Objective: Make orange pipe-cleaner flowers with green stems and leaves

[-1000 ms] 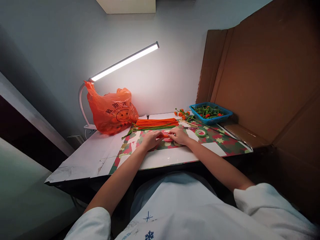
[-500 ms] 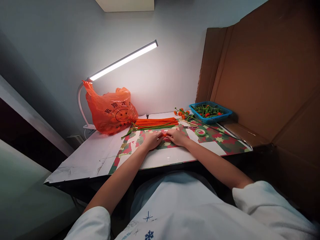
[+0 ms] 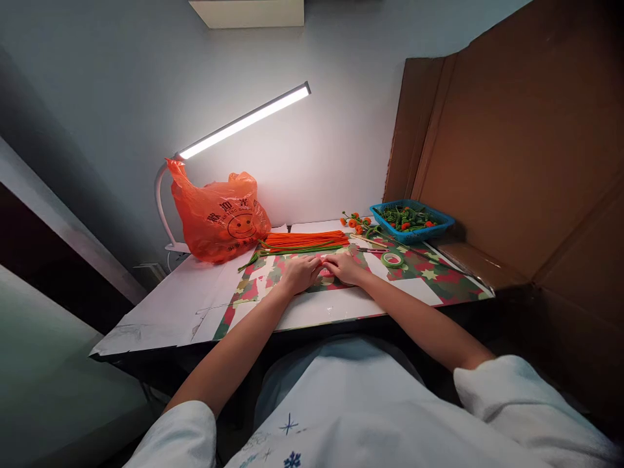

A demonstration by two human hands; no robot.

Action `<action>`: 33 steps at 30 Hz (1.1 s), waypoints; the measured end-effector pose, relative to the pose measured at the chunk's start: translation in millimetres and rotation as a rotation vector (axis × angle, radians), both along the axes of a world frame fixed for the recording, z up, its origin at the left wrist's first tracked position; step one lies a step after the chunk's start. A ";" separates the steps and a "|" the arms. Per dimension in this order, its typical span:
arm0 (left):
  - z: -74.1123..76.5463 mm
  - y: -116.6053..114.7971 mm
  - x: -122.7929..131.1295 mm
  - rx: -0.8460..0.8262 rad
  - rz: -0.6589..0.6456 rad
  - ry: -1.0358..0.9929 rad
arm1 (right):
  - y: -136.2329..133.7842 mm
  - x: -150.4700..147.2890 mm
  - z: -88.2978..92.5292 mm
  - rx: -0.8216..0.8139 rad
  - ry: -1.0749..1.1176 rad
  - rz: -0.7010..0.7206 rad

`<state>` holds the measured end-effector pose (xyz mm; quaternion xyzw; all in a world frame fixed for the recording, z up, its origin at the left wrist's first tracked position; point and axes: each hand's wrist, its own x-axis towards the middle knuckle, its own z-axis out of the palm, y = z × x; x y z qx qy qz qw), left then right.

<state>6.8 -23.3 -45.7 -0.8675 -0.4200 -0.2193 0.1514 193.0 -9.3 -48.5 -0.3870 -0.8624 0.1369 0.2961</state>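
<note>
My left hand (image 3: pixel 298 273) and my right hand (image 3: pixel 345 268) rest close together on the patterned red-and-green paper (image 3: pixel 439 276) in the middle of the desk. Their fingertips meet, pinched round a small orange piece (image 3: pixel 322 262) that is mostly hidden between them. Just behind the hands lies a bundle of orange and green pipe cleaners (image 3: pixel 305 241). A roll of green tape (image 3: pixel 392 260) sits to the right of my right hand.
An orange plastic bag (image 3: pixel 219 218) stands at the back left under a lit desk lamp (image 3: pixel 244 121). A blue basket (image 3: pixel 412 221) of green and red pieces sits at the back right, small orange flowers (image 3: pixel 355 221) beside it. Brown cardboard (image 3: pixel 511 143) walls the right side.
The hands have drawn closer together over the orange piece, which now shows less. The view shifted slightly.
</note>
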 end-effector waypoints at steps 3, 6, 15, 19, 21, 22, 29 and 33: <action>0.8 -1.4 0.3 -0.024 0.053 0.053 | 0.3 0.5 -1.4 0.016 -0.007 -0.019; 1.2 -1.3 0.3 -0.070 0.071 0.081 | 0.5 0.4 -2.6 0.029 -0.039 -0.034; -3.6 1.5 -3.6 -0.194 -0.002 0.033 | -2.4 2.0 -1.4 0.100 -0.198 -0.005; -2.7 1.7 -3.5 0.041 -0.031 0.064 | 2.0 6.6 3.2 -0.018 -0.058 0.038; -1.5 0.7 -1.8 0.157 -0.036 0.114 | 4.6 10.5 8.3 -0.186 0.043 0.096; -1.0 0.1 -0.8 0.201 -0.041 0.145 | 5.4 12.8 11.4 -0.288 0.076 0.128; -1.9 -1.6 3.3 0.326 -0.078 0.290 | 11.1 25.6 28.8 -0.761 -0.022 0.265; -3.6 -0.5 1.0 0.348 -0.070 0.255 | 24.0 21.3 31.2 -0.940 0.045 0.468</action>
